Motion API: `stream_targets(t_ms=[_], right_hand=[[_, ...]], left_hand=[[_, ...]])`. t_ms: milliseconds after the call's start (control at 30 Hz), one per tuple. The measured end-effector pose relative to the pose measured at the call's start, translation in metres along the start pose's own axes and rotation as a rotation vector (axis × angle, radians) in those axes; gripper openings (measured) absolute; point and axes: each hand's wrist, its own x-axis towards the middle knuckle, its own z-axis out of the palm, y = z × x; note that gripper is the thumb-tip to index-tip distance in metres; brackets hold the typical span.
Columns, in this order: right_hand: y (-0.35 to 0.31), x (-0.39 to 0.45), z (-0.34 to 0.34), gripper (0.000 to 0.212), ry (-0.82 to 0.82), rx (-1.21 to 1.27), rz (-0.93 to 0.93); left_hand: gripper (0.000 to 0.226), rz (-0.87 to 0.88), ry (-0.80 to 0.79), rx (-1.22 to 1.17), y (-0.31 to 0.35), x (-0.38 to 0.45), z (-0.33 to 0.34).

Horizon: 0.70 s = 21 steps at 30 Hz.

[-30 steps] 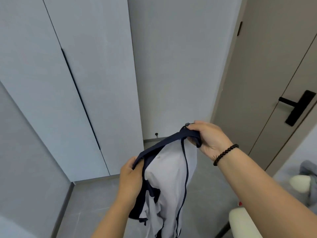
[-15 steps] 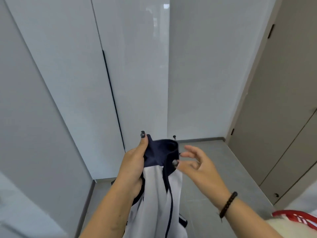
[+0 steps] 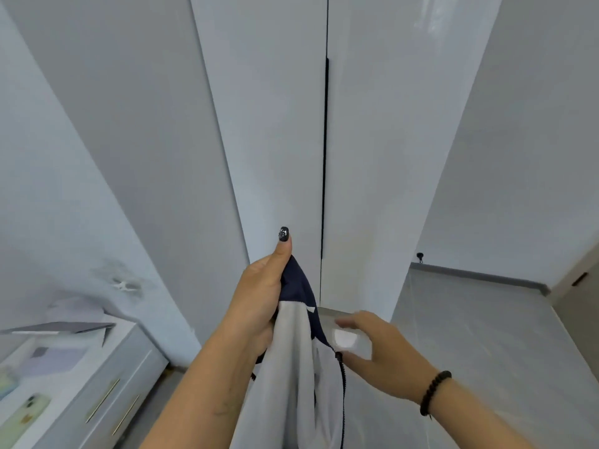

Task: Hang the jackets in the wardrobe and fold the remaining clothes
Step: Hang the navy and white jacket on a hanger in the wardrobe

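My left hand (image 3: 261,298) grips the navy collar of a white and navy zip jacket (image 3: 296,361), which hangs down from it in front of me. My right hand (image 3: 379,354) is off the jacket, to its right, with blurred fingers spread loosely and nothing in them. It wears a black bead bracelet at the wrist. Straight ahead stands the white wardrobe (image 3: 275,140), its doors closed, with a thin black handle strip (image 3: 324,163) running down the gap between two doors.
A white chest of drawers (image 3: 97,384) with brass pulls stands at the lower left, with phones and papers on its top. Grey tile floor (image 3: 470,335) opens to the right. A beige door edge (image 3: 580,286) shows at the far right.
My right hand let go of the jacket collar and moved down to the right. My left hand keeps the jacket. The view has turned left, bringing the wardrobe doors to the centre.
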Motion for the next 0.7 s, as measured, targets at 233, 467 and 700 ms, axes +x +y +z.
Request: stream_targets(t_ms=[233,467,700], right_hand=[[-0.029,0.090,-0.005,0.053,0.026,0.541,-0.293],[0.039,0.152,-0.066,0.007,0.151,0.389,-0.204],[0.076,0.209,-0.130,0.014,0.185,0.459,-0.183]], left_hand=[[0.063,0.019,0.010,0.094,0.005,0.064,0.016],[0.059,0.193,-0.076,0.514,0.017,0.148,0.042],[0.042,0.322,-0.103,0.913,-0.003,0.219,0.054]])
